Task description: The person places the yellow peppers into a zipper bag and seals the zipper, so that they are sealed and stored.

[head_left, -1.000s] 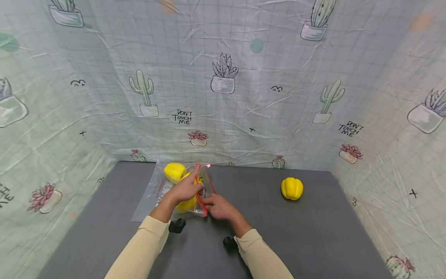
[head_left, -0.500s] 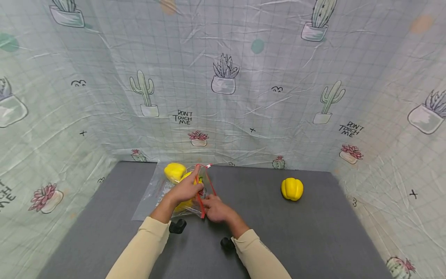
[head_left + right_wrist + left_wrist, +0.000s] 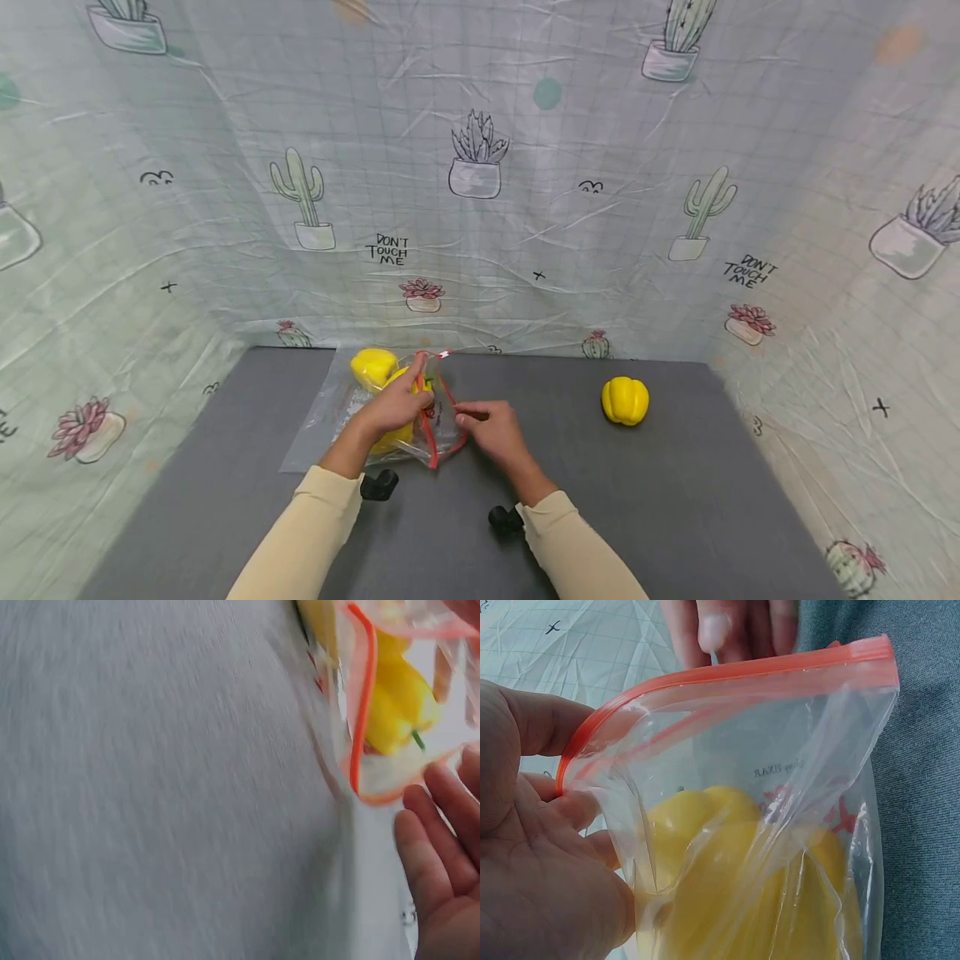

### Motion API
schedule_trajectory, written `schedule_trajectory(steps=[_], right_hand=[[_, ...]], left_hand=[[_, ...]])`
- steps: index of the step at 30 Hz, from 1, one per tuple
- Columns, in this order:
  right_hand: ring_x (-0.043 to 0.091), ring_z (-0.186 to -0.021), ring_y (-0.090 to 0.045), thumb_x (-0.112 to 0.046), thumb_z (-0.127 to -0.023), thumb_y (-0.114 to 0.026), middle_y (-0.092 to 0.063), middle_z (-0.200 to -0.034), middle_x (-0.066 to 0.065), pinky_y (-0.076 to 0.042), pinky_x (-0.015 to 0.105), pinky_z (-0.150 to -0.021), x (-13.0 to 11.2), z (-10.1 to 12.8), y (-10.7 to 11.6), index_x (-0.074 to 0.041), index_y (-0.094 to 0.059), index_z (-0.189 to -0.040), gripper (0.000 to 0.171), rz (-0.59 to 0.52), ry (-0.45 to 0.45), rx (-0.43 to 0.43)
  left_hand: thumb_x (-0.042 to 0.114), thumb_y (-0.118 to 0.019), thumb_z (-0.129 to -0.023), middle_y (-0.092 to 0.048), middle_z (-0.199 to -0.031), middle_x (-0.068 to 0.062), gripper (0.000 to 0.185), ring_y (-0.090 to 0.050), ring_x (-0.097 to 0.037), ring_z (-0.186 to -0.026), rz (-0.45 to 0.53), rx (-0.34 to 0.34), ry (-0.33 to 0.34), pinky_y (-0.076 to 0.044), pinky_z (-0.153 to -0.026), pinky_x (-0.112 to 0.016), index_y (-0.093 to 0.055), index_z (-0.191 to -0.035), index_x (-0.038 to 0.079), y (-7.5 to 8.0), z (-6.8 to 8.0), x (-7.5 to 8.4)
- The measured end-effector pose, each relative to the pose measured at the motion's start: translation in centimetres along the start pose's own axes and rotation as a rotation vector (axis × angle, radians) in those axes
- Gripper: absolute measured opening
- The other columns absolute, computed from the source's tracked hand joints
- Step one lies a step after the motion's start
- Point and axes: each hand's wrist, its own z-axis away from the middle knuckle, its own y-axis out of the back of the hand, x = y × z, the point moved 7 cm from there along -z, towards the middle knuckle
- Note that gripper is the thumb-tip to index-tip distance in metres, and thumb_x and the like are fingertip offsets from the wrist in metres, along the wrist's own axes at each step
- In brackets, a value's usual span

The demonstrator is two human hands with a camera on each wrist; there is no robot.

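Note:
A clear zip bag [image 3: 330,425] with a red zip rim lies on the grey table, its mouth facing right. Inside are several yellow bell peppers [image 3: 727,870]; a green stem shows on one in the right wrist view. My left hand [image 3: 393,410] holds the rim's near layer, index finger along the red strip. At the opposite side of the mouth, my right hand [image 3: 495,429] pinches the red rim between thumb and index finger. Its other fingers [image 3: 424,862] look fairly straight in the blurred right wrist view. One more yellow bell pepper [image 3: 625,401] sits outside the bag, at the right.
A pale curtain [image 3: 480,250] printed with cacti surrounds the grey table [image 3: 637,517] at the back and sides. Black wrist-worn devices [image 3: 380,485] show at both cuffs.
My right hand has moved up and slightly right along the rim, and the bag's mouth gapes wider. The left hand has stayed almost still on the rim. The lone pepper has not moved.

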Motion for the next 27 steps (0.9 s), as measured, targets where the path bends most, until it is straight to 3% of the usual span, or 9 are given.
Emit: schedule_trajectory(steps=[3,8,14,19,27], right_hand=[[0.027,-0.100,-0.078,-0.012,-0.092,-0.078,-0.082,-0.105,0.013,-0.060,0.026,-0.080,0.1,0.0,2.0,-0.004,-0.083,-0.108,0.018,-0.014,0.007,0.112],[0.026,-0.098,-0.078,-0.014,-0.093,-0.078,-0.082,-0.103,0.013,-0.061,0.027,-0.080,0.5,-0.1,5.0,-0.005,-0.083,-0.107,0.018,-0.030,0.002,0.213],[0.025,-0.102,-0.078,-0.016,-0.095,-0.076,-0.082,-0.107,0.012,-0.062,0.029,-0.085,1.9,0.1,8.8,-0.006,-0.083,-0.110,0.019,-0.008,-0.032,0.292],[0.028,-0.104,-0.077,-0.018,-0.097,-0.074,-0.081,-0.111,0.012,-0.060,0.023,-0.083,2.3,0.3,11.9,-0.007,-0.082,-0.113,0.021,0.026,-0.032,0.359],[0.030,-0.117,-0.073,-0.022,-0.101,-0.070,-0.078,-0.122,0.014,-0.052,0.008,-0.081,3.6,0.9,15.3,-0.007,-0.078,-0.122,0.027,-0.010,-0.115,0.397]], left_hand=[[0.018,-0.049,-0.105,-0.003,-0.178,-0.012,0.082,-0.018,-0.035,-0.162,-0.004,-0.004,0.001,-0.018,-0.131,-0.057,0.003,-0.169,0.014,0.0,0.0,0.1],[0.015,-0.048,-0.105,-0.003,-0.177,-0.014,0.082,-0.025,-0.036,-0.158,0.008,-0.008,-0.001,-0.029,-0.126,-0.057,0.003,-0.168,0.013,0.0,0.0,0.3],[0.016,-0.048,-0.106,-0.004,-0.176,-0.018,0.081,-0.015,-0.035,-0.163,-0.002,-0.031,0.021,-0.016,-0.131,-0.056,0.005,-0.168,0.013,-0.1,-0.1,-0.1],[0.016,-0.047,-0.106,0.001,-0.177,-0.016,0.081,-0.008,-0.034,-0.164,0.002,-0.033,0.006,-0.012,-0.132,-0.055,0.005,-0.168,0.011,0.1,-0.3,-0.1],[0.015,-0.046,-0.107,0.000,-0.177,-0.016,0.079,-0.018,-0.034,-0.160,-0.009,-0.020,-0.007,-0.018,-0.131,-0.054,0.005,-0.168,0.010,0.4,-0.2,0.0]])
